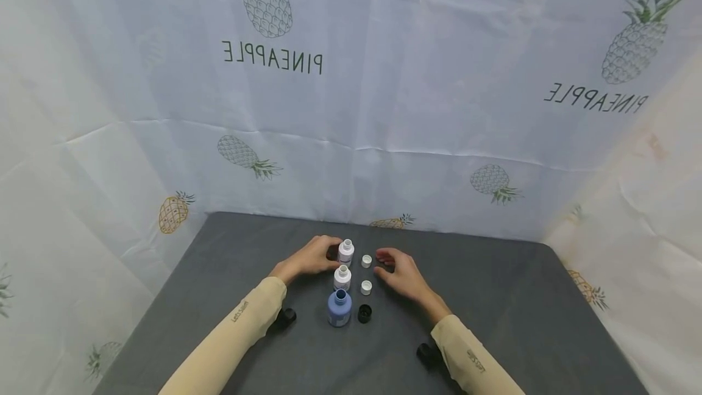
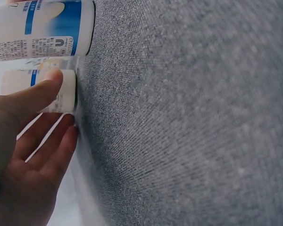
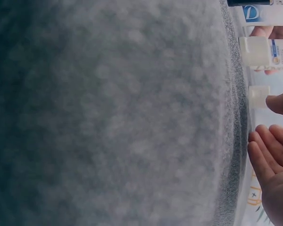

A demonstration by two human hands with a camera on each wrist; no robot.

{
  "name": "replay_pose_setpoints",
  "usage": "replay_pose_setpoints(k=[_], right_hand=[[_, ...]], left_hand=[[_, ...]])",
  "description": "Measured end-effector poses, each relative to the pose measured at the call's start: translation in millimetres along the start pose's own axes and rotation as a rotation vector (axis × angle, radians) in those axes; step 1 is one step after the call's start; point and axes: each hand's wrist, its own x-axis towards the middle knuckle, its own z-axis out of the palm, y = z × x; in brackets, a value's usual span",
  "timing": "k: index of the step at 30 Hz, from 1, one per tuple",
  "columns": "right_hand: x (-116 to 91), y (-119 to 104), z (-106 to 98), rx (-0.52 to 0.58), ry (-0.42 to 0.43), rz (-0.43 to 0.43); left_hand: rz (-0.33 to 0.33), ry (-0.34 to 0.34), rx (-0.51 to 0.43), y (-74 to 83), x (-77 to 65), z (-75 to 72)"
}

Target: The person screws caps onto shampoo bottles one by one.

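Three uncapped bottles stand in a row: a far white bottle (image 1: 346, 250), a second white bottle (image 1: 342, 279) and a blue bottle (image 1: 339, 311) nearest me. My left hand (image 1: 315, 255) holds the far white bottle from its left side. In the left wrist view the thumb (image 2: 51, 84) lies across its label, with the fingers around the other side. To the right of the row, my right hand (image 1: 404, 273) is beside the far white cap (image 1: 366, 261), fingers loosely bent and holding nothing. In the right wrist view its thumb overlaps that cap's edge.
A near white cap (image 1: 366, 288) and a black cap (image 1: 364, 313) lie to the right of the bottles. The dark grey tabletop (image 1: 384, 358) ends at a pineapple-print curtain (image 1: 373, 108). Black wrist straps (image 1: 286, 317) show below the sleeves.
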Motion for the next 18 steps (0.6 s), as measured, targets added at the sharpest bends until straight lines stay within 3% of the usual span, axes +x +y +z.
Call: replay_pose_setpoints(k=[18], right_hand=[[9,-4,5,-0.093,-0.036,-0.012]], left_hand=[[-0.028,0.047,-0.072,0.1,-12.4,-11.8]])
